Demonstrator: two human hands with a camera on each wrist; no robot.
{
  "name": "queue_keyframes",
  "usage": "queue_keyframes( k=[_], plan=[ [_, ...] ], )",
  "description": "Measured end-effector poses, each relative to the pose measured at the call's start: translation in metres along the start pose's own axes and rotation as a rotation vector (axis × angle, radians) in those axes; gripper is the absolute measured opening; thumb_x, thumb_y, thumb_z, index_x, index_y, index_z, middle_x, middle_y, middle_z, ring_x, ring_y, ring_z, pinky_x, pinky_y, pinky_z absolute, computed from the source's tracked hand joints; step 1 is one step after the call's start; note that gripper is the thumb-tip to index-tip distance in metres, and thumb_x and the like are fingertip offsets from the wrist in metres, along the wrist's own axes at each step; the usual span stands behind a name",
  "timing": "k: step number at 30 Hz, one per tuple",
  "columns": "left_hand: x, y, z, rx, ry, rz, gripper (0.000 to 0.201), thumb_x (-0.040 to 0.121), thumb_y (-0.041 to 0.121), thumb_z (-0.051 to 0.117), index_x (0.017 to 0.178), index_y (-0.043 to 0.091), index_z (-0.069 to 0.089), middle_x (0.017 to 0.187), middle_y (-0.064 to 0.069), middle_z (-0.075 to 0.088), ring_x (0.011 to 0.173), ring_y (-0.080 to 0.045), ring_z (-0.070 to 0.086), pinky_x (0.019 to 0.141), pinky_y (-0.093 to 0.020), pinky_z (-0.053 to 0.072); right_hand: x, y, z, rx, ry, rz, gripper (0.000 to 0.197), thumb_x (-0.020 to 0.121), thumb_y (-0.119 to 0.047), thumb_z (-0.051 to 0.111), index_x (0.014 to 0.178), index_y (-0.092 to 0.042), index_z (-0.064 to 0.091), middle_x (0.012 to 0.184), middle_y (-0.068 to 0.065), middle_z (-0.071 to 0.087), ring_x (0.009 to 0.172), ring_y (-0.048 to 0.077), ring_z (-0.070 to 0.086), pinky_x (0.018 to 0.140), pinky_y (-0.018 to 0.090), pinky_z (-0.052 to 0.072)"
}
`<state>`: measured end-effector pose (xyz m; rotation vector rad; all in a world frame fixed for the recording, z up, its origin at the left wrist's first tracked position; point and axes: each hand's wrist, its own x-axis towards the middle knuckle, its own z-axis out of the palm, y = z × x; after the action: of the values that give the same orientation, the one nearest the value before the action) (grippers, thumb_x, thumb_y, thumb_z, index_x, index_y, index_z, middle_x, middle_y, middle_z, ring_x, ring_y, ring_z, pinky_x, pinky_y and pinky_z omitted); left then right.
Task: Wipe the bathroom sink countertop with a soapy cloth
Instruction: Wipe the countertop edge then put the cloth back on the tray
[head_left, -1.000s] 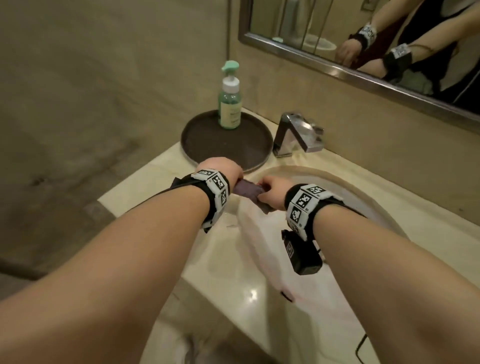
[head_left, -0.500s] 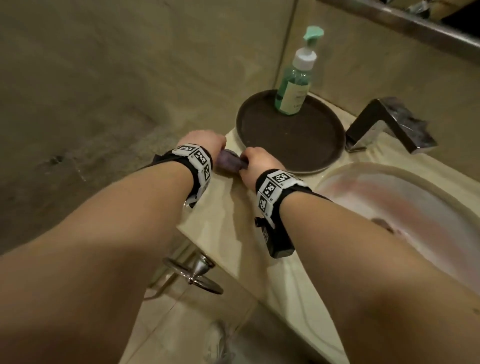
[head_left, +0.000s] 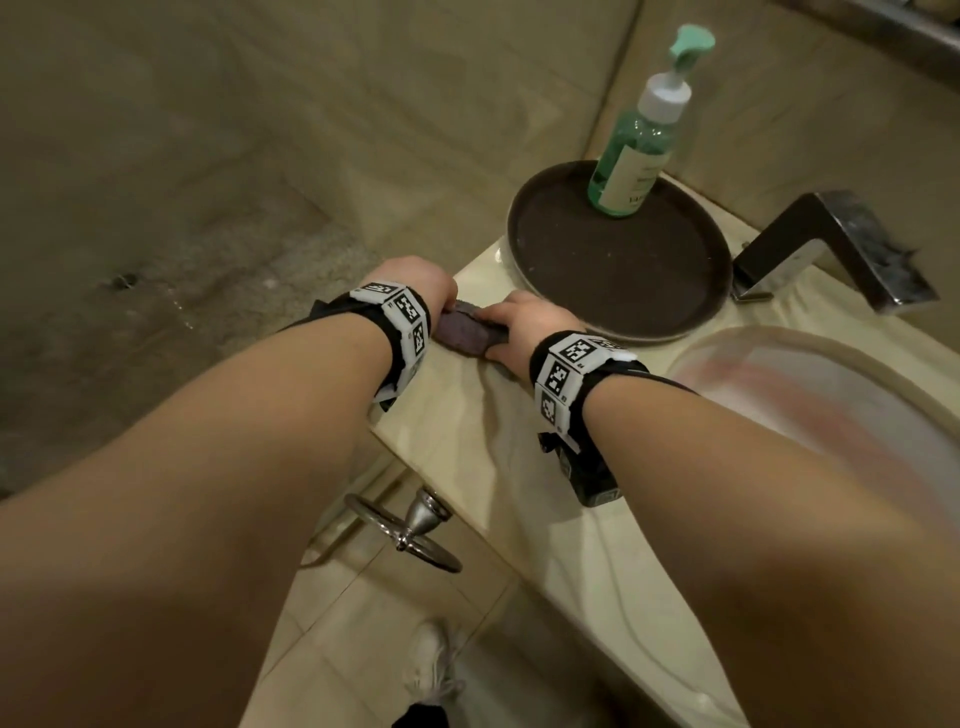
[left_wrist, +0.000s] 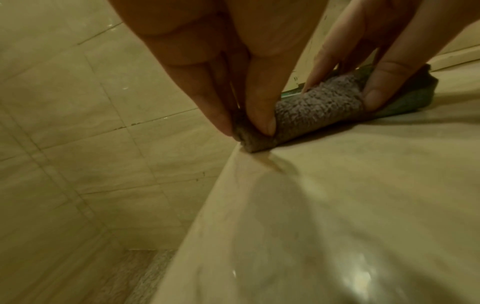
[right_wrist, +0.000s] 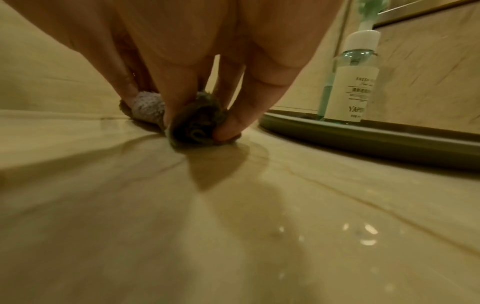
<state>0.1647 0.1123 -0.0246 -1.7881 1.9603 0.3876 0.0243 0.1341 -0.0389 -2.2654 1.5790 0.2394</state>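
Observation:
A rolled purple-grey cloth (head_left: 464, 332) lies on the beige marble countertop (head_left: 498, 431) at its left end, just in front of the dark round tray (head_left: 613, 265). My left hand (head_left: 415, 283) pinches the roll's left end (left_wrist: 249, 139) at the counter's edge between thumb and fingers. My right hand (head_left: 524, 322) pinches the right end of the cloth (right_wrist: 194, 127), fingertips down on the counter. The cloth (left_wrist: 319, 109) stays rolled tight between both hands. The counter shines wet in the wrist views.
A green pump soap bottle (head_left: 641, 150) stands on the tray by the wall corner. A chrome faucet (head_left: 836, 249) sits right of it, above the oval basin (head_left: 810, 395). A metal towel ring (head_left: 405, 535) hangs under the counter's front. Tiled wall and floor lie left.
Both hands carried the rolled cloth from over the basin leftward to the counter's left end and set it down in front of the tray. The head view turned left and down.

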Motion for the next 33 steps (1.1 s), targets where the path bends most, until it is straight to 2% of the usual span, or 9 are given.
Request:
queue_keyframes(
  k=[7,15,17,19,23,25,27,29,33],
  plan=[
    [-0.037,-0.015,0.025,0.037,-0.007,-0.063,0.031,0.091,0.011,0.05,0.12,0.008,0.062,0.119,-0.014,0.063,0.11,-0.032,0.061,0.085,-0.031,0.047,-0.011,-0.029,0.016,-0.062,-0.036,-0.102,0.048,0.087,-0.03,0.056,0.133,-0.036,0.049,0.127,0.004,0.049,0.118,0.027,0.053,0.095,0.032,0.045],
    [-0.076,-0.025,0.052,0.041,-0.006,-0.118,0.033,0.091,0.008,0.05,0.122,0.008,0.061,0.124,-0.015,0.062,0.113,-0.031,0.06,0.091,-0.033,0.047,-0.033,-0.055,0.034,-0.088,-0.055,-0.198,0.046,0.087,-0.031,0.056,0.132,-0.032,0.052,0.124,0.005,0.051,0.116,0.028,0.053,0.091,0.03,0.044],
    [-0.084,-0.025,0.055,0.042,-0.02,-0.139,0.033,0.091,0.007,0.05,0.122,0.006,0.061,0.123,-0.016,0.062,0.112,-0.031,0.06,0.091,-0.033,0.047,-0.039,-0.06,0.039,-0.055,-0.055,-0.186,0.044,0.086,-0.034,0.055,0.129,-0.029,0.055,0.121,0.004,0.053,0.113,0.028,0.055,0.086,0.028,0.043],
    [-0.09,-0.024,0.057,0.066,-0.069,-0.151,0.031,0.09,0.008,0.052,0.12,0.006,0.061,0.12,-0.015,0.062,0.109,-0.031,0.061,0.085,-0.031,0.047,-0.046,-0.065,0.044,-0.02,-0.069,-0.164,0.043,0.084,-0.035,0.056,0.126,-0.027,0.057,0.116,0.003,0.056,0.109,0.026,0.058,0.078,0.026,0.041],
    [-0.1,-0.015,0.05,0.083,-0.14,-0.162,0.032,0.086,0.007,0.056,0.118,0.006,0.061,0.118,-0.015,0.062,0.099,-0.031,0.061,0.078,-0.029,0.045,-0.06,-0.065,0.039,0.037,-0.138,-0.195,0.039,0.083,-0.023,0.055,0.122,-0.028,0.062,0.095,0.001,0.062,0.101,0.026,0.061,0.07,0.025,0.04],
    [-0.1,-0.007,0.04,0.081,-0.115,-0.144,0.033,0.086,0.006,0.056,0.118,0.006,0.06,0.118,-0.014,0.062,0.098,-0.029,0.062,0.073,-0.03,0.042,-0.066,-0.055,0.029,0.094,-0.137,-0.179,0.04,0.082,-0.018,0.054,0.121,-0.025,0.062,0.103,0.004,0.068,0.101,0.027,0.063,0.073,0.026,0.047],
    [-0.097,0.006,0.026,0.034,-0.043,-0.133,0.033,0.089,0.007,0.054,0.121,0.007,0.06,0.123,-0.014,0.061,0.106,-0.03,0.061,0.079,-0.034,0.044,-0.07,-0.037,0.016,0.116,-0.096,-0.16,0.041,0.083,-0.018,0.052,0.122,-0.025,0.061,0.111,0.007,0.068,0.102,0.028,0.063,0.08,0.029,0.051],
    [-0.088,0.023,0.013,-0.003,0.004,-0.111,0.033,0.09,0.008,0.054,0.122,0.008,0.06,0.124,-0.014,0.061,0.112,-0.032,0.059,0.084,-0.035,0.045,-0.071,-0.014,0.002,0.104,-0.04,-0.131,0.04,0.084,-0.019,0.052,0.122,-0.026,0.06,0.115,0.009,0.064,0.105,0.028,0.061,0.081,0.029,0.049],
    [-0.063,0.061,-0.004,-0.085,0.152,0.033,0.032,0.086,0.014,0.058,0.118,0.014,0.058,0.116,-0.012,0.063,0.104,-0.03,0.062,0.078,-0.032,0.046,-0.067,0.039,-0.013,0.045,0.051,-0.01,0.047,0.085,-0.02,0.052,0.13,-0.032,0.052,0.125,0.008,0.053,0.119,0.029,0.051,0.093,0.032,0.045]
  ],
)
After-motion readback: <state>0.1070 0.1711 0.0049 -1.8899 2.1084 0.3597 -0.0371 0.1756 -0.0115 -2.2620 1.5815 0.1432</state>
